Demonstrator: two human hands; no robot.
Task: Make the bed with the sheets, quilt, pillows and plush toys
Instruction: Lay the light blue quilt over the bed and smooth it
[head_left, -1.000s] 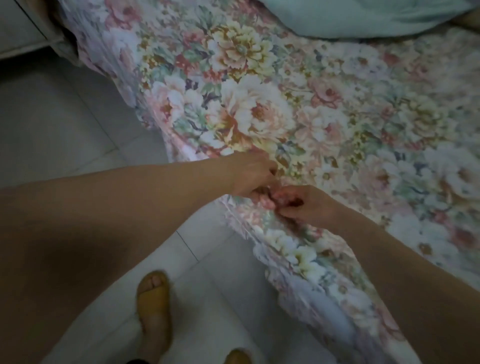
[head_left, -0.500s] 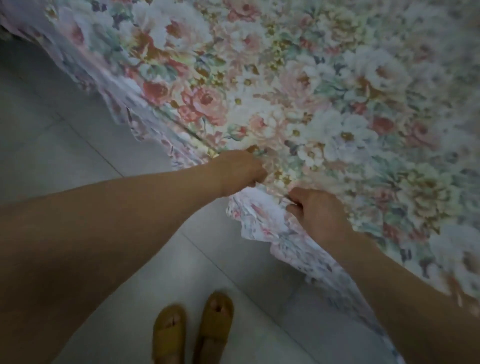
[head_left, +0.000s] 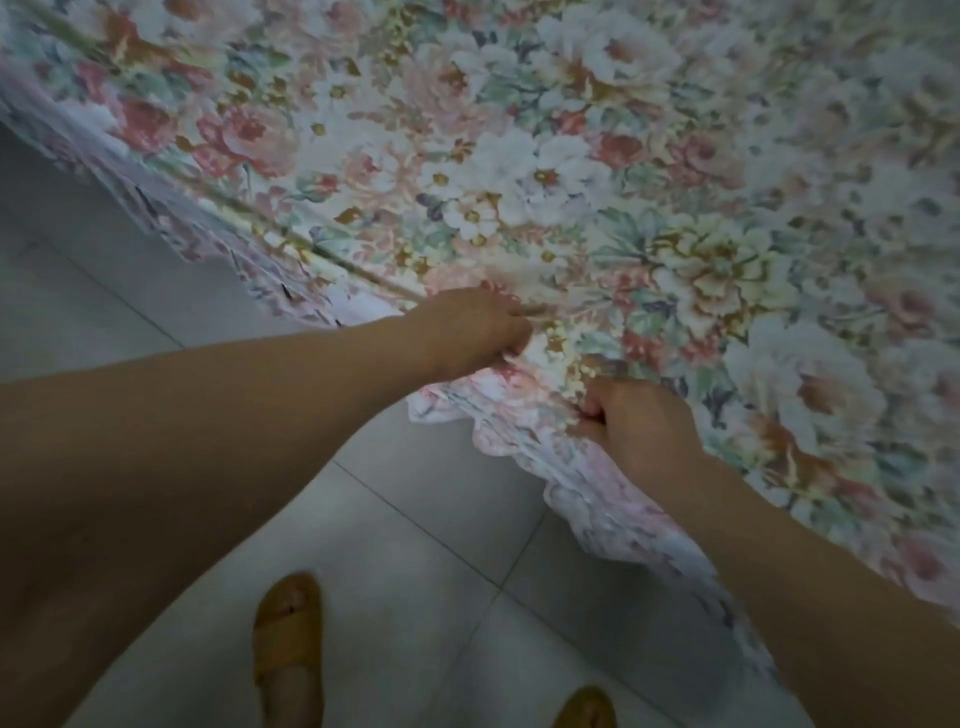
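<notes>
Gripping the floral sheet (head_left: 571, 182) edge: left hand (head_left: 475, 330) and right hand (head_left: 641, 428) both clenched on fabric; sandals (head_left: 288, 639) on floor.

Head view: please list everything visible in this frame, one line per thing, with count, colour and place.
sheet: one, floral print in pink, white and green, spread across the top and right, frilled edge hanging toward the floor
floor: one, pale grey tiles, left and bottom
sandals: two, mustard yellow, bottom centre, on the person's feet, the right one cut off by the frame edge
left hand: one, centre, fingers curled into the sheet at its edge
right hand: one, right of centre, gripping the bunched edge of the sheet
</notes>
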